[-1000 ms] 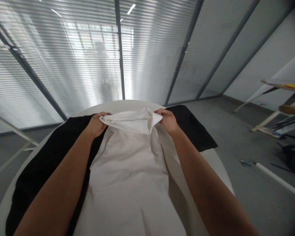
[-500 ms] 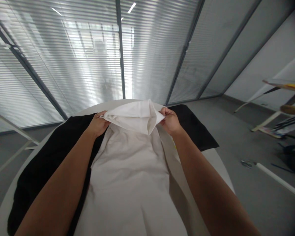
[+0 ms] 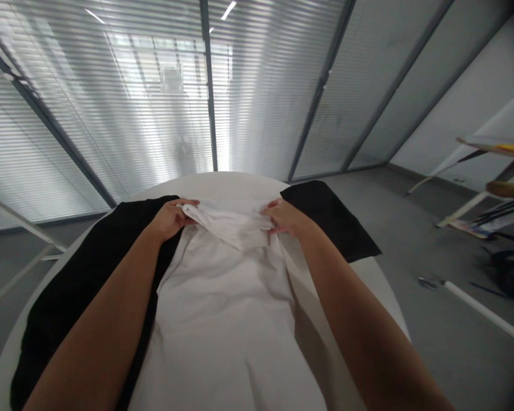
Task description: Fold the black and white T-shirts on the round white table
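Observation:
A white cloth garment (image 3: pixel 227 319) lies lengthwise on a black cloth (image 3: pixel 89 274), and its far end is folded back in a loose, rumpled flap (image 3: pixel 229 224). My left hand (image 3: pixel 169 220) pinches the left corner of that flap. My right hand (image 3: pixel 285 218) grips the flap's right side, with its fingers resting on the fold. Both forearms stretch over the garment from the bottom of the view. Part of the flap's edge is hidden under my fingers.
A round white table (image 3: pixel 214 185) carries both cloths, and the black cloth (image 3: pixel 329 220) spreads out past the garment on the right. Glass partitions with blinds stand beyond it. To the right, a white tube (image 3: pixel 486 305) lies on the grey floor near a low stand (image 3: pixel 492 171).
The raised flap has dropped down onto the garment and flattened. My right hand has moved left and lower, and my left hand has shifted slightly down.

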`<control>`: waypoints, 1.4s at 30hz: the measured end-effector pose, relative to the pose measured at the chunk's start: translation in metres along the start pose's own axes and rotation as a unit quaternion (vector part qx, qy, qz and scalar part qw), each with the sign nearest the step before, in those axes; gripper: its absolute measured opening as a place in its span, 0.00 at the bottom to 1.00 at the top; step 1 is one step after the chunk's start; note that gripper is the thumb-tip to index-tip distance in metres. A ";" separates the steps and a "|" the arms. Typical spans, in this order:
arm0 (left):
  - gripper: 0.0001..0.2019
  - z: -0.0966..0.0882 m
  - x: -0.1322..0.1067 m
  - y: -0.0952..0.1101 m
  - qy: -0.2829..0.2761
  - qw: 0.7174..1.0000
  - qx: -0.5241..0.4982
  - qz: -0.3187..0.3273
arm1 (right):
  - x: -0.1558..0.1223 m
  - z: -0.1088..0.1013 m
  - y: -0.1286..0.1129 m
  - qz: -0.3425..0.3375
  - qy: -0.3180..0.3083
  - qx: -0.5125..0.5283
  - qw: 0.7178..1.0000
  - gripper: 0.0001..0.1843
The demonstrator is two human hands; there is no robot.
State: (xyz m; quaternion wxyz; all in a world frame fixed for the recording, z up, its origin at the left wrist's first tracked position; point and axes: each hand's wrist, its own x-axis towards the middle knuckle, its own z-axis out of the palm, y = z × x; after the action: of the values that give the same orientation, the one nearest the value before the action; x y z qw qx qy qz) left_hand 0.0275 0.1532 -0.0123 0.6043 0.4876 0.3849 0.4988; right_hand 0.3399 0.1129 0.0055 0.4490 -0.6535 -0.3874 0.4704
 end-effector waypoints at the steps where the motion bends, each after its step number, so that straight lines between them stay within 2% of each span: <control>1: 0.09 0.000 0.000 0.002 -0.013 1.000 -0.020 -0.009 | -0.002 0.001 0.001 0.007 -0.003 -0.006 1.000 0.22; 3: 0.07 0.001 0.001 0.006 -0.011 0.997 -0.070 -0.017 | -0.006 0.004 0.001 0.014 -0.012 -0.023 1.000 0.31; 4: 0.06 0.002 0.003 0.007 0.009 0.996 -0.082 -0.022 | -0.009 0.005 0.002 0.018 -0.018 -0.032 0.999 0.35; 8: 0.07 0.008 0.013 0.003 0.132 0.990 -0.027 -0.048 | -0.015 0.009 0.001 0.047 -0.049 -0.007 0.998 0.45; 11: 0.22 0.012 0.016 -0.002 0.161 0.985 0.016 -0.060 | -0.010 0.008 0.001 0.036 -0.077 0.088 0.992 0.44; 14: 0.30 0.015 0.014 -0.002 0.182 0.976 0.099 -0.074 | 0.000 0.005 0.002 0.018 -0.062 0.154 0.986 0.37; 16: 0.31 0.017 0.011 -0.001 0.169 0.969 0.156 -0.092 | 0.005 0.002 0.004 0.021 -0.048 0.135 0.990 0.34; 20: 0.26 0.017 0.008 0.001 0.119 0.968 0.188 -0.112 | 0.005 -0.001 0.009 -0.012 -0.041 -0.019 0.999 0.35; 25: 0.28 0.014 0.011 -0.008 0.096 0.981 0.159 -0.054 | 0.009 0.002 0.019 -0.033 -0.052 -0.147 0.987 0.29; 27: 0.28 0.014 0.012 -0.012 0.088 0.988 0.118 -0.040 | 0.013 0.002 0.021 -0.073 -0.035 -0.173 0.982 0.29; 31: 0.26 0.017 0.013 -0.017 0.079 0.995 0.026 -0.053 | 0.019 -0.005 0.018 -0.158 -0.021 -0.129 0.979 0.29; 36: 0.29 0.016 0.013 -0.019 0.074 0.996 -0.006 -0.050 | 0.019 -0.015 0.014 -0.101 -0.079 -0.060 0.990 0.29; 39: 0.29 0.012 0.015 -0.023 0.081 0.995 0.018 -0.054 | 0.019 -0.012 0.020 -0.045 -0.066 -0.078 0.994 0.26; 42: 0.27 0.009 0.017 -0.027 0.090 0.994 0.043 -0.049 | 0.022 -0.004 0.026 -0.063 -0.028 -0.072 0.995 0.25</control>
State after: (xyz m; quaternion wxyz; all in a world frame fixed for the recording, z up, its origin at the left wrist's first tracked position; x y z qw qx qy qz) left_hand 0.0457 0.1674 -0.0362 0.5697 0.4470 0.4818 0.4934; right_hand 0.3520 0.1245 -0.0242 0.4188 -0.6446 -0.4733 0.4303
